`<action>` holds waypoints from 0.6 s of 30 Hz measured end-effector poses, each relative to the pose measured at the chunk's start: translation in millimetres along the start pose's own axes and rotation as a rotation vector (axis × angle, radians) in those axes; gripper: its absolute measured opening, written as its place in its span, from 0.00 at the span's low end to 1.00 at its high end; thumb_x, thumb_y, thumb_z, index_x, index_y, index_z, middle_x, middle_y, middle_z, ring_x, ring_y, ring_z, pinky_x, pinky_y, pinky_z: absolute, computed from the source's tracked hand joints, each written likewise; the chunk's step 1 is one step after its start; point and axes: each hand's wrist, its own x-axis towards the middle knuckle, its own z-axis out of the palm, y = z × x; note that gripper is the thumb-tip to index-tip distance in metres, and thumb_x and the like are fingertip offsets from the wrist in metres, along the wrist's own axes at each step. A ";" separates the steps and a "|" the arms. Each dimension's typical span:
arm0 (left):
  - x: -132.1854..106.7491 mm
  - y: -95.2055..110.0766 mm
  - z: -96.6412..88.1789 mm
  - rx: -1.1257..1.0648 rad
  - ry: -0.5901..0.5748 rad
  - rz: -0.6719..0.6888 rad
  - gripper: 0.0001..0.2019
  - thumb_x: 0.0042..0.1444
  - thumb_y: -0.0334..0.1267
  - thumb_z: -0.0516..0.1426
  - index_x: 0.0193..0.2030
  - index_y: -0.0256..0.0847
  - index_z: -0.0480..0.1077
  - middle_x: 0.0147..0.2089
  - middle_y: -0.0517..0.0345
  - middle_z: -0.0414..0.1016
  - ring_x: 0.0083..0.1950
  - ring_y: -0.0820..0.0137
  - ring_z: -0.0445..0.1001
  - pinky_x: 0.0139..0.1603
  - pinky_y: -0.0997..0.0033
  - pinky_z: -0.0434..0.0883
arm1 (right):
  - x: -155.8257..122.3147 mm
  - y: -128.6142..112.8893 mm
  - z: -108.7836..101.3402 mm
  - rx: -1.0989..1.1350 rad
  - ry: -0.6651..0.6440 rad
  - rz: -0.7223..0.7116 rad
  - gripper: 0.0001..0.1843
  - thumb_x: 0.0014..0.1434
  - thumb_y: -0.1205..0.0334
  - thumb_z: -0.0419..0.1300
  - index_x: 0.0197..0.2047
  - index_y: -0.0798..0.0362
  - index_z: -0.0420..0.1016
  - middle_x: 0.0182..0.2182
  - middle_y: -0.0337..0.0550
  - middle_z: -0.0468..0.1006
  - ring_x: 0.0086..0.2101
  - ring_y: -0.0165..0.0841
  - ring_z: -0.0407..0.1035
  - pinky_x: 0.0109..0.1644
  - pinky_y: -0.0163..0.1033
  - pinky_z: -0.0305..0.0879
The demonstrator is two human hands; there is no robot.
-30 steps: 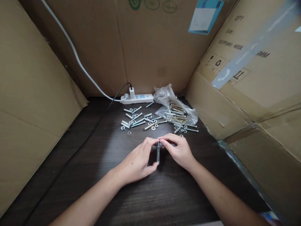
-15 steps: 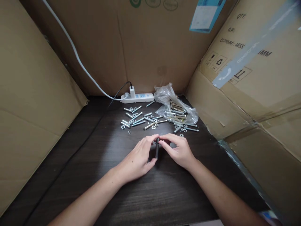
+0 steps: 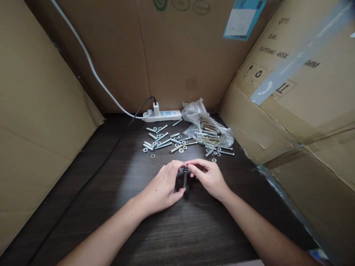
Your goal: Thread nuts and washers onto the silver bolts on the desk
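Observation:
An expansion bolt (image 3: 185, 178), metal sleeve with a washer and nut at its far end, lies lengthwise between my hands, just above the dark table. My left hand (image 3: 163, 186) is closed on it: the thumb presses its near end and the fingertips reach its far end. With thumb and index finger, my right hand (image 3: 208, 175) pinches the far end around the nut, partly hiding it. Beyond the hands lie loose bolts (image 3: 163, 145), sleeves (image 3: 149, 145) and washers (image 3: 181, 150), and a nut (image 3: 214, 160) sits near my right hand.
A clear plastic bag (image 3: 226, 136) of expansion bolts lies at the back right. Behind the loose parts is a white power strip (image 3: 163, 116) with a charger plugged in. A black cable (image 3: 102, 162) crosses the table on the left. Cardboard walls (image 3: 277, 136) enclose three sides.
My right hand's fingers have shifted slightly at the bolt's far end, and the washer and nut show more plainly. My left hand keeps its hold; the loose parts have not moved.

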 end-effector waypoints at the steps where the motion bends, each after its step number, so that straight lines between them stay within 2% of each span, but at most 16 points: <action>1: 0.1 0.6 -0.2 0.005 -0.001 -0.008 0.29 0.49 0.26 0.56 0.56 0.43 0.51 0.52 0.52 0.62 0.52 0.64 0.64 0.53 0.60 0.65 | 0.1 -0.2 0.0 0.011 -0.005 0.010 0.09 0.57 0.59 0.60 0.38 0.54 0.78 0.30 0.41 0.78 0.25 0.28 0.70 0.30 0.34 0.69; 8: 1.2 3.2 -2.1 0.037 -0.002 0.004 0.29 0.49 0.27 0.57 0.57 0.45 0.52 0.54 0.54 0.62 0.52 0.64 0.63 0.53 0.60 0.64 | 0.4 2.2 3.7 0.009 -0.027 0.058 0.10 0.55 0.57 0.61 0.35 0.55 0.76 0.27 0.40 0.77 0.24 0.29 0.69 0.27 0.33 0.67; 10: 1.4 2.3 -2.2 0.045 -0.001 0.013 0.29 0.48 0.27 0.57 0.57 0.45 0.52 0.53 0.54 0.62 0.52 0.63 0.63 0.53 0.60 0.64 | 1.4 -0.2 -0.5 -0.079 -0.036 0.011 0.10 0.57 0.57 0.59 0.36 0.55 0.76 0.28 0.41 0.77 0.25 0.30 0.70 0.29 0.34 0.67; 14: 0.9 -0.2 -1.9 0.065 0.027 0.010 0.31 0.48 0.27 0.57 0.58 0.44 0.50 0.55 0.51 0.59 0.55 0.61 0.61 0.55 0.57 0.63 | 4.9 -9.8 -33.2 -0.471 0.060 -0.183 0.10 0.58 0.59 0.57 0.36 0.54 0.77 0.33 0.43 0.78 0.31 0.33 0.70 0.33 0.35 0.64; 16: 0.4 -0.9 -1.8 0.066 0.038 0.006 0.31 0.49 0.28 0.56 0.59 0.44 0.49 0.55 0.49 0.58 0.55 0.60 0.61 0.55 0.56 0.63 | 6.6 -11.8 -56.4 -0.646 0.104 -0.148 0.10 0.58 0.59 0.56 0.35 0.54 0.76 0.30 0.42 0.77 0.28 0.32 0.69 0.31 0.35 0.62; 18: 0.0 -1.3 -1.7 0.069 0.032 0.004 0.31 0.49 0.28 0.56 0.59 0.44 0.49 0.55 0.49 0.58 0.54 0.60 0.62 0.54 0.55 0.64 | 7.8 -9.2 -76.2 -0.790 0.086 -0.065 0.09 0.56 0.59 0.57 0.35 0.52 0.76 0.27 0.40 0.76 0.26 0.31 0.67 0.29 0.35 0.60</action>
